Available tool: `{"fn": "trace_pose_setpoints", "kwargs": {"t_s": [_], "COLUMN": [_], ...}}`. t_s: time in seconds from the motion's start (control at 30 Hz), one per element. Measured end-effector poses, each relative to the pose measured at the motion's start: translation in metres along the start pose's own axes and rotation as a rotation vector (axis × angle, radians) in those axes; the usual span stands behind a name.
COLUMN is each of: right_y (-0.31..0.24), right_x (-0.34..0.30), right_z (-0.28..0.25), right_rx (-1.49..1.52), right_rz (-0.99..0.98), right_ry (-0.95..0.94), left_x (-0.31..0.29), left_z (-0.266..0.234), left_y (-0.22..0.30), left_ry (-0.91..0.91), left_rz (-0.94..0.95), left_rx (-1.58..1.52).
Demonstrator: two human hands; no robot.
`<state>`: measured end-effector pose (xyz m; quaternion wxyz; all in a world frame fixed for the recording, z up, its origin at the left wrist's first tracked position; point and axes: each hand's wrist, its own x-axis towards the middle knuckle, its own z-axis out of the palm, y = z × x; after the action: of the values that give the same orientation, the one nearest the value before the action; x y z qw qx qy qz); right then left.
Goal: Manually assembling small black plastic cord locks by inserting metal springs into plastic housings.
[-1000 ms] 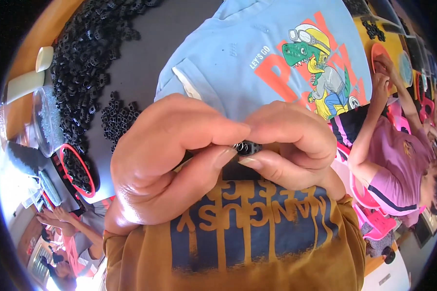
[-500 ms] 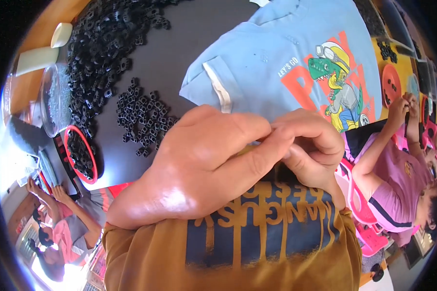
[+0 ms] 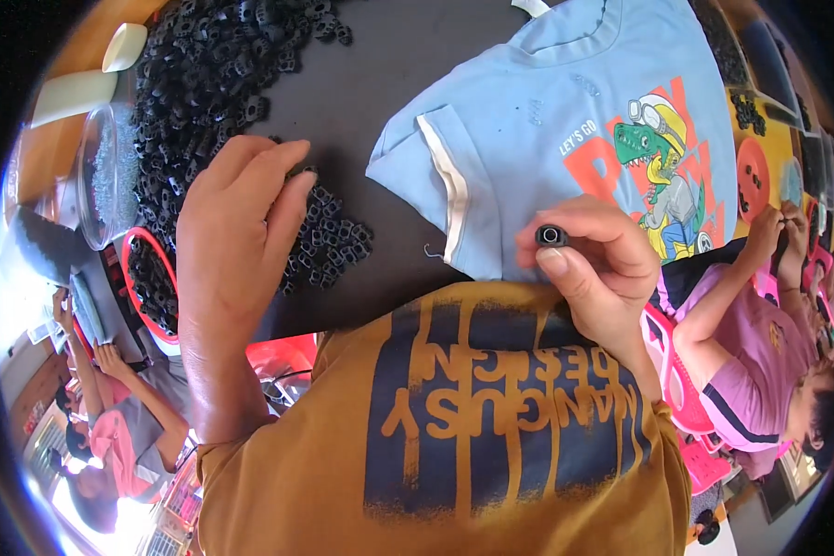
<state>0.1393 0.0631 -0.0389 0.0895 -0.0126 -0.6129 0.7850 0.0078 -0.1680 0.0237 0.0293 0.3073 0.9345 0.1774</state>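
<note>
My right hand (image 3: 607, 264) pinches a small black plastic part (image 3: 551, 235) between thumb and fingertips, its pale ring facing up. Over the smaller heap of black plastic parts (image 3: 329, 239) on the dark tabletop (image 3: 371, 56) is my left hand (image 3: 236, 208). Its thumb and index fingertips are slightly apart, with black pieces showing behind them; nothing is clearly held there. To the right, a light blue T-shirt (image 3: 500, 148) with a dinosaur print lies on the table, close beyond my right hand.
A large pile of black parts (image 3: 204, 74) covers the far left. Beside it are a clear tub of tiny pieces (image 3: 111, 176) and a red-rimmed bowl of black parts (image 3: 148, 283). One person (image 3: 741, 324) works at the right, others (image 3: 139, 445) at the left.
My hands were together in front of my chest and are now apart. The left has moved away to the heap of parts; the right keeps the small black part, now in plain sight.
</note>
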Motion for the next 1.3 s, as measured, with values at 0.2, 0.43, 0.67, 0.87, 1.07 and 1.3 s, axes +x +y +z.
{"fn": "trace_pose_setpoints", "kwargs": {"t_s": [0.2,0.43,0.67,0.87,1.07,1.3], "right_y": [0.001,0.002,0.002,0.006,0.007,0.007], "right_x": [0.0,0.0,0.0,0.001,0.001,0.001], "right_z": [-0.001,-0.002,-0.003,-0.003,-0.004,-0.005], "right_rx": [-0.009,0.009,-0.016,-0.04,-0.078,-0.097], "right_rz": [-0.003,-0.027,-0.03,-0.102,-0.133,-0.178], "right_ry": [0.025,0.022,0.026,0.034,0.018,0.013], "left_x": [0.004,0.006,0.011,0.007,0.006,0.017], "left_z": [0.005,0.006,0.009,0.012,0.012,0.022], "left_y": [-0.005,-0.001,-0.001,0.013,0.061,0.08], "left_ry": [-0.058,-0.057,-0.1,-0.059,-0.362,-0.502], "left_rz": [0.066,0.073,-0.036,-0.155,-0.375,-0.395], "left_rx": [0.162,0.177,-0.012,-0.282,-1.28,-1.326]}}
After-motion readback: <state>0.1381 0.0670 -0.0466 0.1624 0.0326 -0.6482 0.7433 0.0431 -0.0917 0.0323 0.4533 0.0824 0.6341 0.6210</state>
